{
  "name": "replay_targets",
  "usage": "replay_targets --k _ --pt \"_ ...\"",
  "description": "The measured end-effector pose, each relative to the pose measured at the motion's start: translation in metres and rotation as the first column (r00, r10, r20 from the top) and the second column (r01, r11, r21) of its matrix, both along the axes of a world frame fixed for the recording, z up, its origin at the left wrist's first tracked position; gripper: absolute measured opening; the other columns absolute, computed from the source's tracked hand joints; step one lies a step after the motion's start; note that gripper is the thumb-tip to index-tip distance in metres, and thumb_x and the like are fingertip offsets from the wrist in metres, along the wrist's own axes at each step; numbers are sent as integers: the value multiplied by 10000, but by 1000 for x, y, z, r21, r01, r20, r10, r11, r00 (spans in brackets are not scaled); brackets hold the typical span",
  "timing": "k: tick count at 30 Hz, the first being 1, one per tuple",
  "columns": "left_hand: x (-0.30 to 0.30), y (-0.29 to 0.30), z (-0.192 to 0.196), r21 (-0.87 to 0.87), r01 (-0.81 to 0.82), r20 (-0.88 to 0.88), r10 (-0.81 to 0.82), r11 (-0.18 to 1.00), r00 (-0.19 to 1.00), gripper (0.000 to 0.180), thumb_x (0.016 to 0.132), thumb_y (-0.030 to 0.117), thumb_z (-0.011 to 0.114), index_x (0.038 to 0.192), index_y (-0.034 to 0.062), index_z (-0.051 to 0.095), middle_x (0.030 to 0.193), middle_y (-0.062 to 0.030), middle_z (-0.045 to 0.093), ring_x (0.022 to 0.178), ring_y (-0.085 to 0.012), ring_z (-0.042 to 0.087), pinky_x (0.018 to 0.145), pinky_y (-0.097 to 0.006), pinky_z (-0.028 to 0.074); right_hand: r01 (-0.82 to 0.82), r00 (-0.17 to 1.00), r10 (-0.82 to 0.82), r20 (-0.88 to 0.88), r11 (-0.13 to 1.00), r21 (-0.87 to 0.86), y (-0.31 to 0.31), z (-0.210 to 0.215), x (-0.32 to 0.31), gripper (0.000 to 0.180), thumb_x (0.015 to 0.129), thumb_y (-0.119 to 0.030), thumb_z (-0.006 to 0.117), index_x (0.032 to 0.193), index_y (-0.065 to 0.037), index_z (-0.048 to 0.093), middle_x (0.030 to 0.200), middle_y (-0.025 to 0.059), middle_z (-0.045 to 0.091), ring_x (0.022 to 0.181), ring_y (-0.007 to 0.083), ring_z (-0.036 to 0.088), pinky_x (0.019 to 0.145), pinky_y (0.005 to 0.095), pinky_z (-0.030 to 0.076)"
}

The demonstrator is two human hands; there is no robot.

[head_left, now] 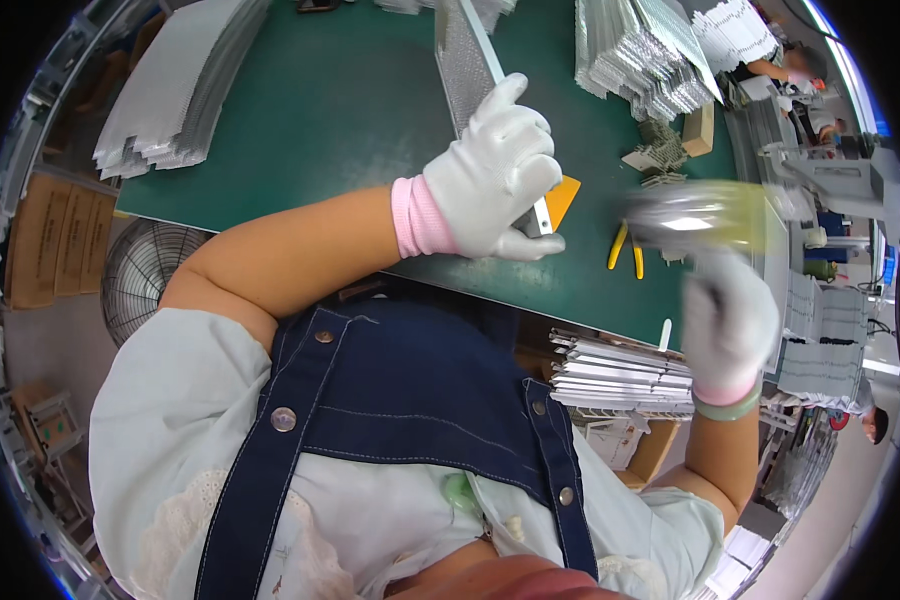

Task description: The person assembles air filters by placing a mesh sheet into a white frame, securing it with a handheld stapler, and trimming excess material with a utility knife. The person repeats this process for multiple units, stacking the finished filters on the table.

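Observation:
My left hand (495,175), in a white glove with a pink cuff, is closed around the edge of a metal-framed mesh panel (462,75). The panel stands on edge, slanting away over the green table (340,130); the hand covers part of its near end. Beside that end lies a flat orange-yellow piece (566,198). My right hand (732,315), gloved likewise, is closed and raised over the table's right side. It grips a mallet (695,215) whose wide silver and yellowish head is smeared by motion. Yellow-handled pliers (625,252) lie between the hands.
Silvery mesh sheets are stacked at the far left (185,80) and far right (640,50). Small mesh pieces (660,147) lie by a wooden block (699,130). White strips (615,375) are stacked below the table edge. A fan (145,270) stands at left; other people work at right.

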State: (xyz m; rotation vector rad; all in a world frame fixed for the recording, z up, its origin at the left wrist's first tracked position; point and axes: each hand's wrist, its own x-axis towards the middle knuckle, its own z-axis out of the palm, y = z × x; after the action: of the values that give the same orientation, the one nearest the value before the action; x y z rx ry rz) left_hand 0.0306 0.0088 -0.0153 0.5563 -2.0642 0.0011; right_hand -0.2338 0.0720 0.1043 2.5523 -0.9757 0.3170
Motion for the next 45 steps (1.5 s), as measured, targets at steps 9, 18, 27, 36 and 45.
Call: replay_targets --k 9,18,27,36,45 --pt "-9 6 9 -7 -107 115 107 994 988 554 536 346 828 871 73 482 918 -124 490 1015 -395 520 1059 -715 269 278 687 -617 383 710 647 -67 -136 -33 286 936 -312 568 1121 -105 636 961 187 687 898 390 655 806 464 523" --pt "-10 2 9 -15 -66 64 66 998 996 555 529 347 838 858 77 482 879 -120 498 957 -382 536 1043 -718 277 493 271 -247 930 865 86 -103 -12 -114 222 939 -197 545 768 -58 570 711 82 582 600 231 540 581 363 459" --pt "-33 -4 4 3 -22 14 22 1000 1000 532 568 350 823 876 95 471 892 -109 507 991 -370 532 1081 -719 225 -95 352 39 935 996 -6 -161 138 -120 283 955 -233 621 1149 -28 647 1019 46 691 880 145 664 792 297 531" --pt "-40 -1 16 -5 -30 78 30 1000 997 471 632 329 806 955 82 568 912 -112 468 1003 -369 513 1060 -702 257 -529 101 34 994 848 25 -137 175 -51 364 964 -319 599 1168 -19 632 1057 85 694 949 193 670 846 342 535" --pt "-43 -7 3 21 -48 99 46 999 994 441 735 479 727 794 52 639 815 -158 537 932 -367 531 1072 -668 272 -510 79 84 993 860 -32 -94 112 -18 355 953 -290 608 1170 -10 629 1071 101 693 951 212 675 847 354 544"
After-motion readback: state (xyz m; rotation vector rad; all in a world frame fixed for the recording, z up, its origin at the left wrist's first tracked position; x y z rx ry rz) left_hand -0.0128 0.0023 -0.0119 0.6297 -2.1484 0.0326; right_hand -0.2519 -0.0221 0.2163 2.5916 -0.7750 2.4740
